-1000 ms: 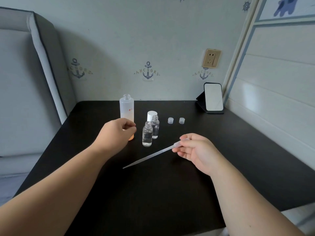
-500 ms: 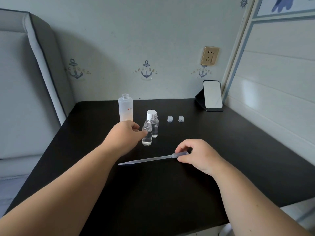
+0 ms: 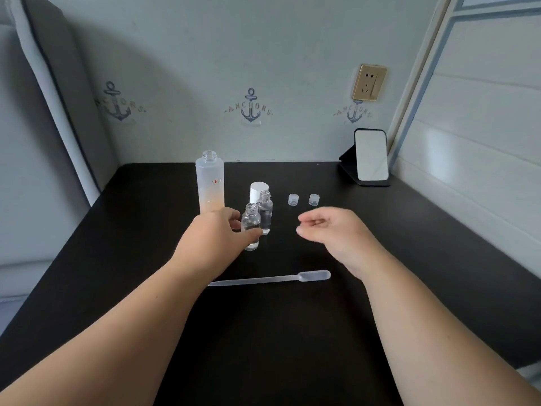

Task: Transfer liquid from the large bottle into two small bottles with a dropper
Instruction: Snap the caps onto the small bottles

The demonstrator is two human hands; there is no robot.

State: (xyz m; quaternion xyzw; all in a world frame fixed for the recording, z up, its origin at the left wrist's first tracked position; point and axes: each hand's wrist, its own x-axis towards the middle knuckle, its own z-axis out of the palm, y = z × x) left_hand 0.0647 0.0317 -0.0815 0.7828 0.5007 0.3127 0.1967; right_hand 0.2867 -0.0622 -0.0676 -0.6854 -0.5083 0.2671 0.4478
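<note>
Black desk (image 3: 292,347) pushed into a corner, anchor wallpaper behind it, a little mirror (image 3: 371,155) propped at the back right and a wall socket (image 3: 369,82) above that. The dropper (image 3: 272,279) lies flat on the desk, long axis running left-right, bulb end to the right and the thin tip pointing left, partly tucked under the left forearm. It sits just behind the right hand (image 3: 328,230), on the near side, closer to the wrist than the fingers, so that hand is clearly the nearer one and I'd guess it has to come back toward the body to grab the bulb. Right hand hovers empty, fingers loosely curled and holding nothing. Left hand (image 3: 213,238) wraps thumb and fingers round the nearer small bottle (image 3: 251,225), which stands upright with no cap. The second small bottle (image 3: 265,210) is right behind it, touching or nearly, can't tell which, with a white cap (image 3: 258,191) behind that. The large bottle (image 3: 209,183) stands open to the left, some peachy liquid left in the bottom. 2 small clear caps (image 3: 293,199) sit well clear to the right, so nothing really blocks the dropper except the left arm crossing over its tip
</note>
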